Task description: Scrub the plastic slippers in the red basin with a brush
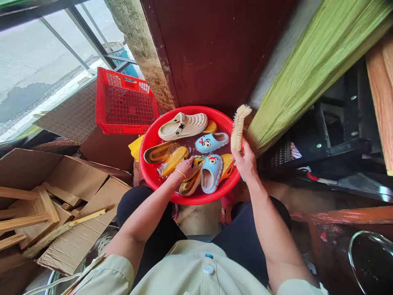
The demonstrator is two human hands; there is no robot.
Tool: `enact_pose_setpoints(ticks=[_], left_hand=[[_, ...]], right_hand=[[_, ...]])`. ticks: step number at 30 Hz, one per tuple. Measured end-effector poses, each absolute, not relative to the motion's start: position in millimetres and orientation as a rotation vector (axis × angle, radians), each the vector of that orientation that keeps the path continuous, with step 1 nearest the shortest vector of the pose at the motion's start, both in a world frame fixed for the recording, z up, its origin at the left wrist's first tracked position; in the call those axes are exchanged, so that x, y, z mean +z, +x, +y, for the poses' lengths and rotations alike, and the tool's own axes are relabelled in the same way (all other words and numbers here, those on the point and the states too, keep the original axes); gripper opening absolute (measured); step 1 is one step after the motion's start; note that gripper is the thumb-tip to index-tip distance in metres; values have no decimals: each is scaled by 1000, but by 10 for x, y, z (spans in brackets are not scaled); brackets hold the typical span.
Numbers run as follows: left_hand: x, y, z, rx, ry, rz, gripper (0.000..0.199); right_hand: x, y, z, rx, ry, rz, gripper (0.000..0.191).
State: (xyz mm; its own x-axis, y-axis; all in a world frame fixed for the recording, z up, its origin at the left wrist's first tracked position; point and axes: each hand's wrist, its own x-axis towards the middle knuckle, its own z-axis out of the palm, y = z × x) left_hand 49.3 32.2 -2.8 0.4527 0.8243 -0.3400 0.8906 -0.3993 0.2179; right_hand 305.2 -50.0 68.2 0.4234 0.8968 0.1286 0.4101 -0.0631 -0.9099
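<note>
Left hand (186,169) curled over yellow slipper (189,185), slipper under palm, long axis slanting away toward right hand, in water in red plastic basin (145,172). Right hand (245,162) gripping bristle brush (238,127) upright at basin's right rim. Knees (135,203) just behind basin; red crate (113,127) beyond left hand; cardboard box (76,176) further left.

Red plastic basin (196,200), white clog (183,126), blue clogs (211,142), yellow slippers (174,161)

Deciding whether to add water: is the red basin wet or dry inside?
Wet: the red basin holds water, which glistens around the blue clog and the other footwear.
</note>
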Motion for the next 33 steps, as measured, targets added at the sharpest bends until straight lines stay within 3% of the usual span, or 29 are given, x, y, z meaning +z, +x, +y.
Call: enact_pose_setpoints(ticks=[33], left_hand=[[59,529,297,-328,2329,1434,48]], right_hand=[[608,3015,-500,641,-1660,-1151,65]])
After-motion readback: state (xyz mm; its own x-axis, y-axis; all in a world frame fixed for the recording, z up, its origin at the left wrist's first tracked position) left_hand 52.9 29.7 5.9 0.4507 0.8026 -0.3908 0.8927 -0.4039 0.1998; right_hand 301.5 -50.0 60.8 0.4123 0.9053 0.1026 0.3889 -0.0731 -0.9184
